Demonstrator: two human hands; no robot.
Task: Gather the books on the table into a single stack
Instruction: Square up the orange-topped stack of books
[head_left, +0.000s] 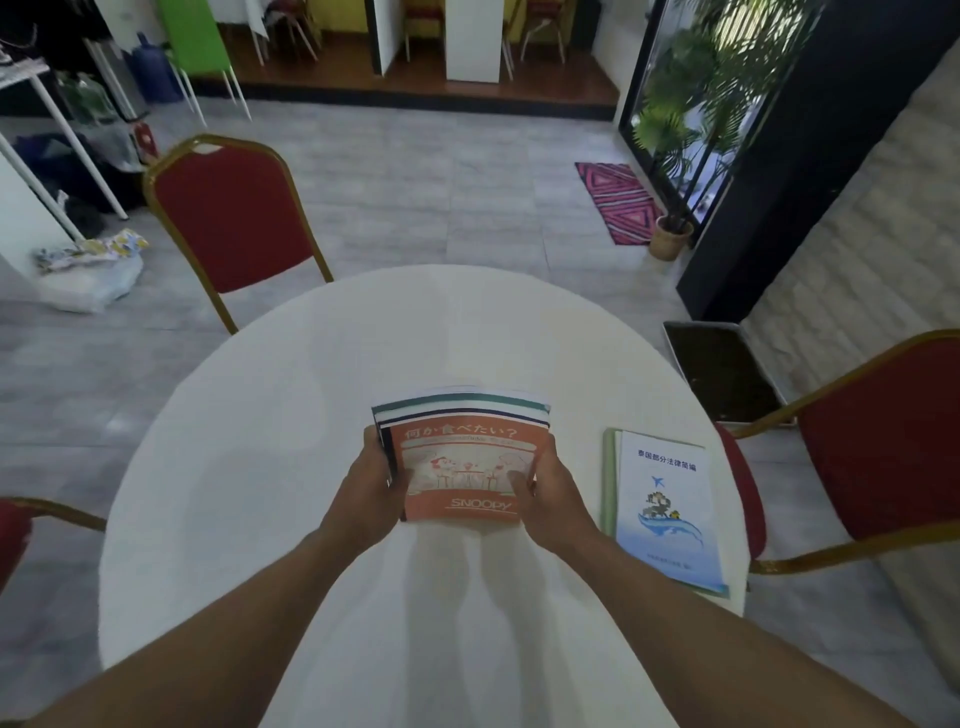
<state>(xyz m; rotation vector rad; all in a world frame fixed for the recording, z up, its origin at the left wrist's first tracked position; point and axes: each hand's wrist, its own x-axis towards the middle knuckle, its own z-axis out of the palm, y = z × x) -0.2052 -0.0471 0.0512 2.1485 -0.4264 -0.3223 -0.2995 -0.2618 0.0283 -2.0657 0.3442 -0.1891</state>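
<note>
Both bare arms reach forward — left hand (370, 480) and right hand (550, 499) face each other, fingers curled inward.

glossy paper books (462, 467), white cloth table (291, 415)

A round white table (260, 493) spreads under and around the fingers. Beyond them to the left stands a red chair (228, 218); another red chair (878, 447) sits to their right. Far ahead to the right lie a pink patterned rug (618, 200) and a potted palm (675, 156).
</note>
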